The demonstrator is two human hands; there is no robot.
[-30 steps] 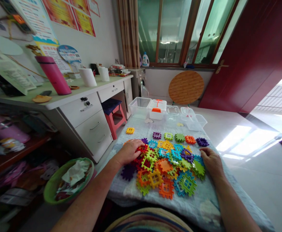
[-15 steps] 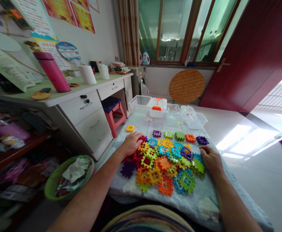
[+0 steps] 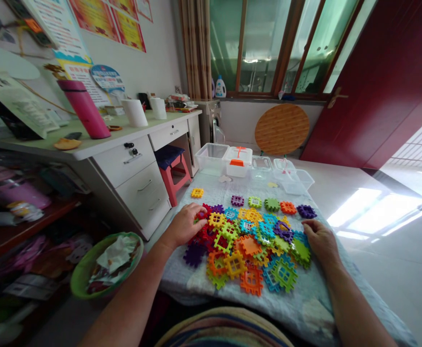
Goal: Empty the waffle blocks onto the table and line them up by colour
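Note:
A heap of notched plastic building tiles point(image 3: 249, 245) in many colours, some with window-grid centres, lies on the cloth-covered table point(image 3: 314, 313). At the heap's left edge is my left hand point(image 3: 186, 224), thumb and fingers apart, beside red tiles point(image 3: 207, 232) and a small bit of green. My right hand point(image 3: 321, 241) rests at the right edge, fingers curled together with no tile showing in them; the nearest is a lime-green tile point(image 3: 301, 251). Behind the heap stand single tiles in a row: purple point(image 3: 237, 200), lime point(image 3: 255, 202), green point(image 3: 271, 205), orange point(image 3: 288, 207) and dark purple point(image 3: 307, 211).
A yellow tile point(image 3: 197, 193) lies alone at the back left. Along the far end stand a clear bin point(image 3: 211, 166), a lidded box with an orange latch point(image 3: 238, 168) and other clear containers point(image 3: 296, 182). A green basket point(image 3: 77, 282) sits on the floor at left.
My left hand has drawn back slightly to the left and nearer me, uncovering red and purple tiles, and its fingers are wider apart. My right hand stays beside the heap. The view shifts slightly.

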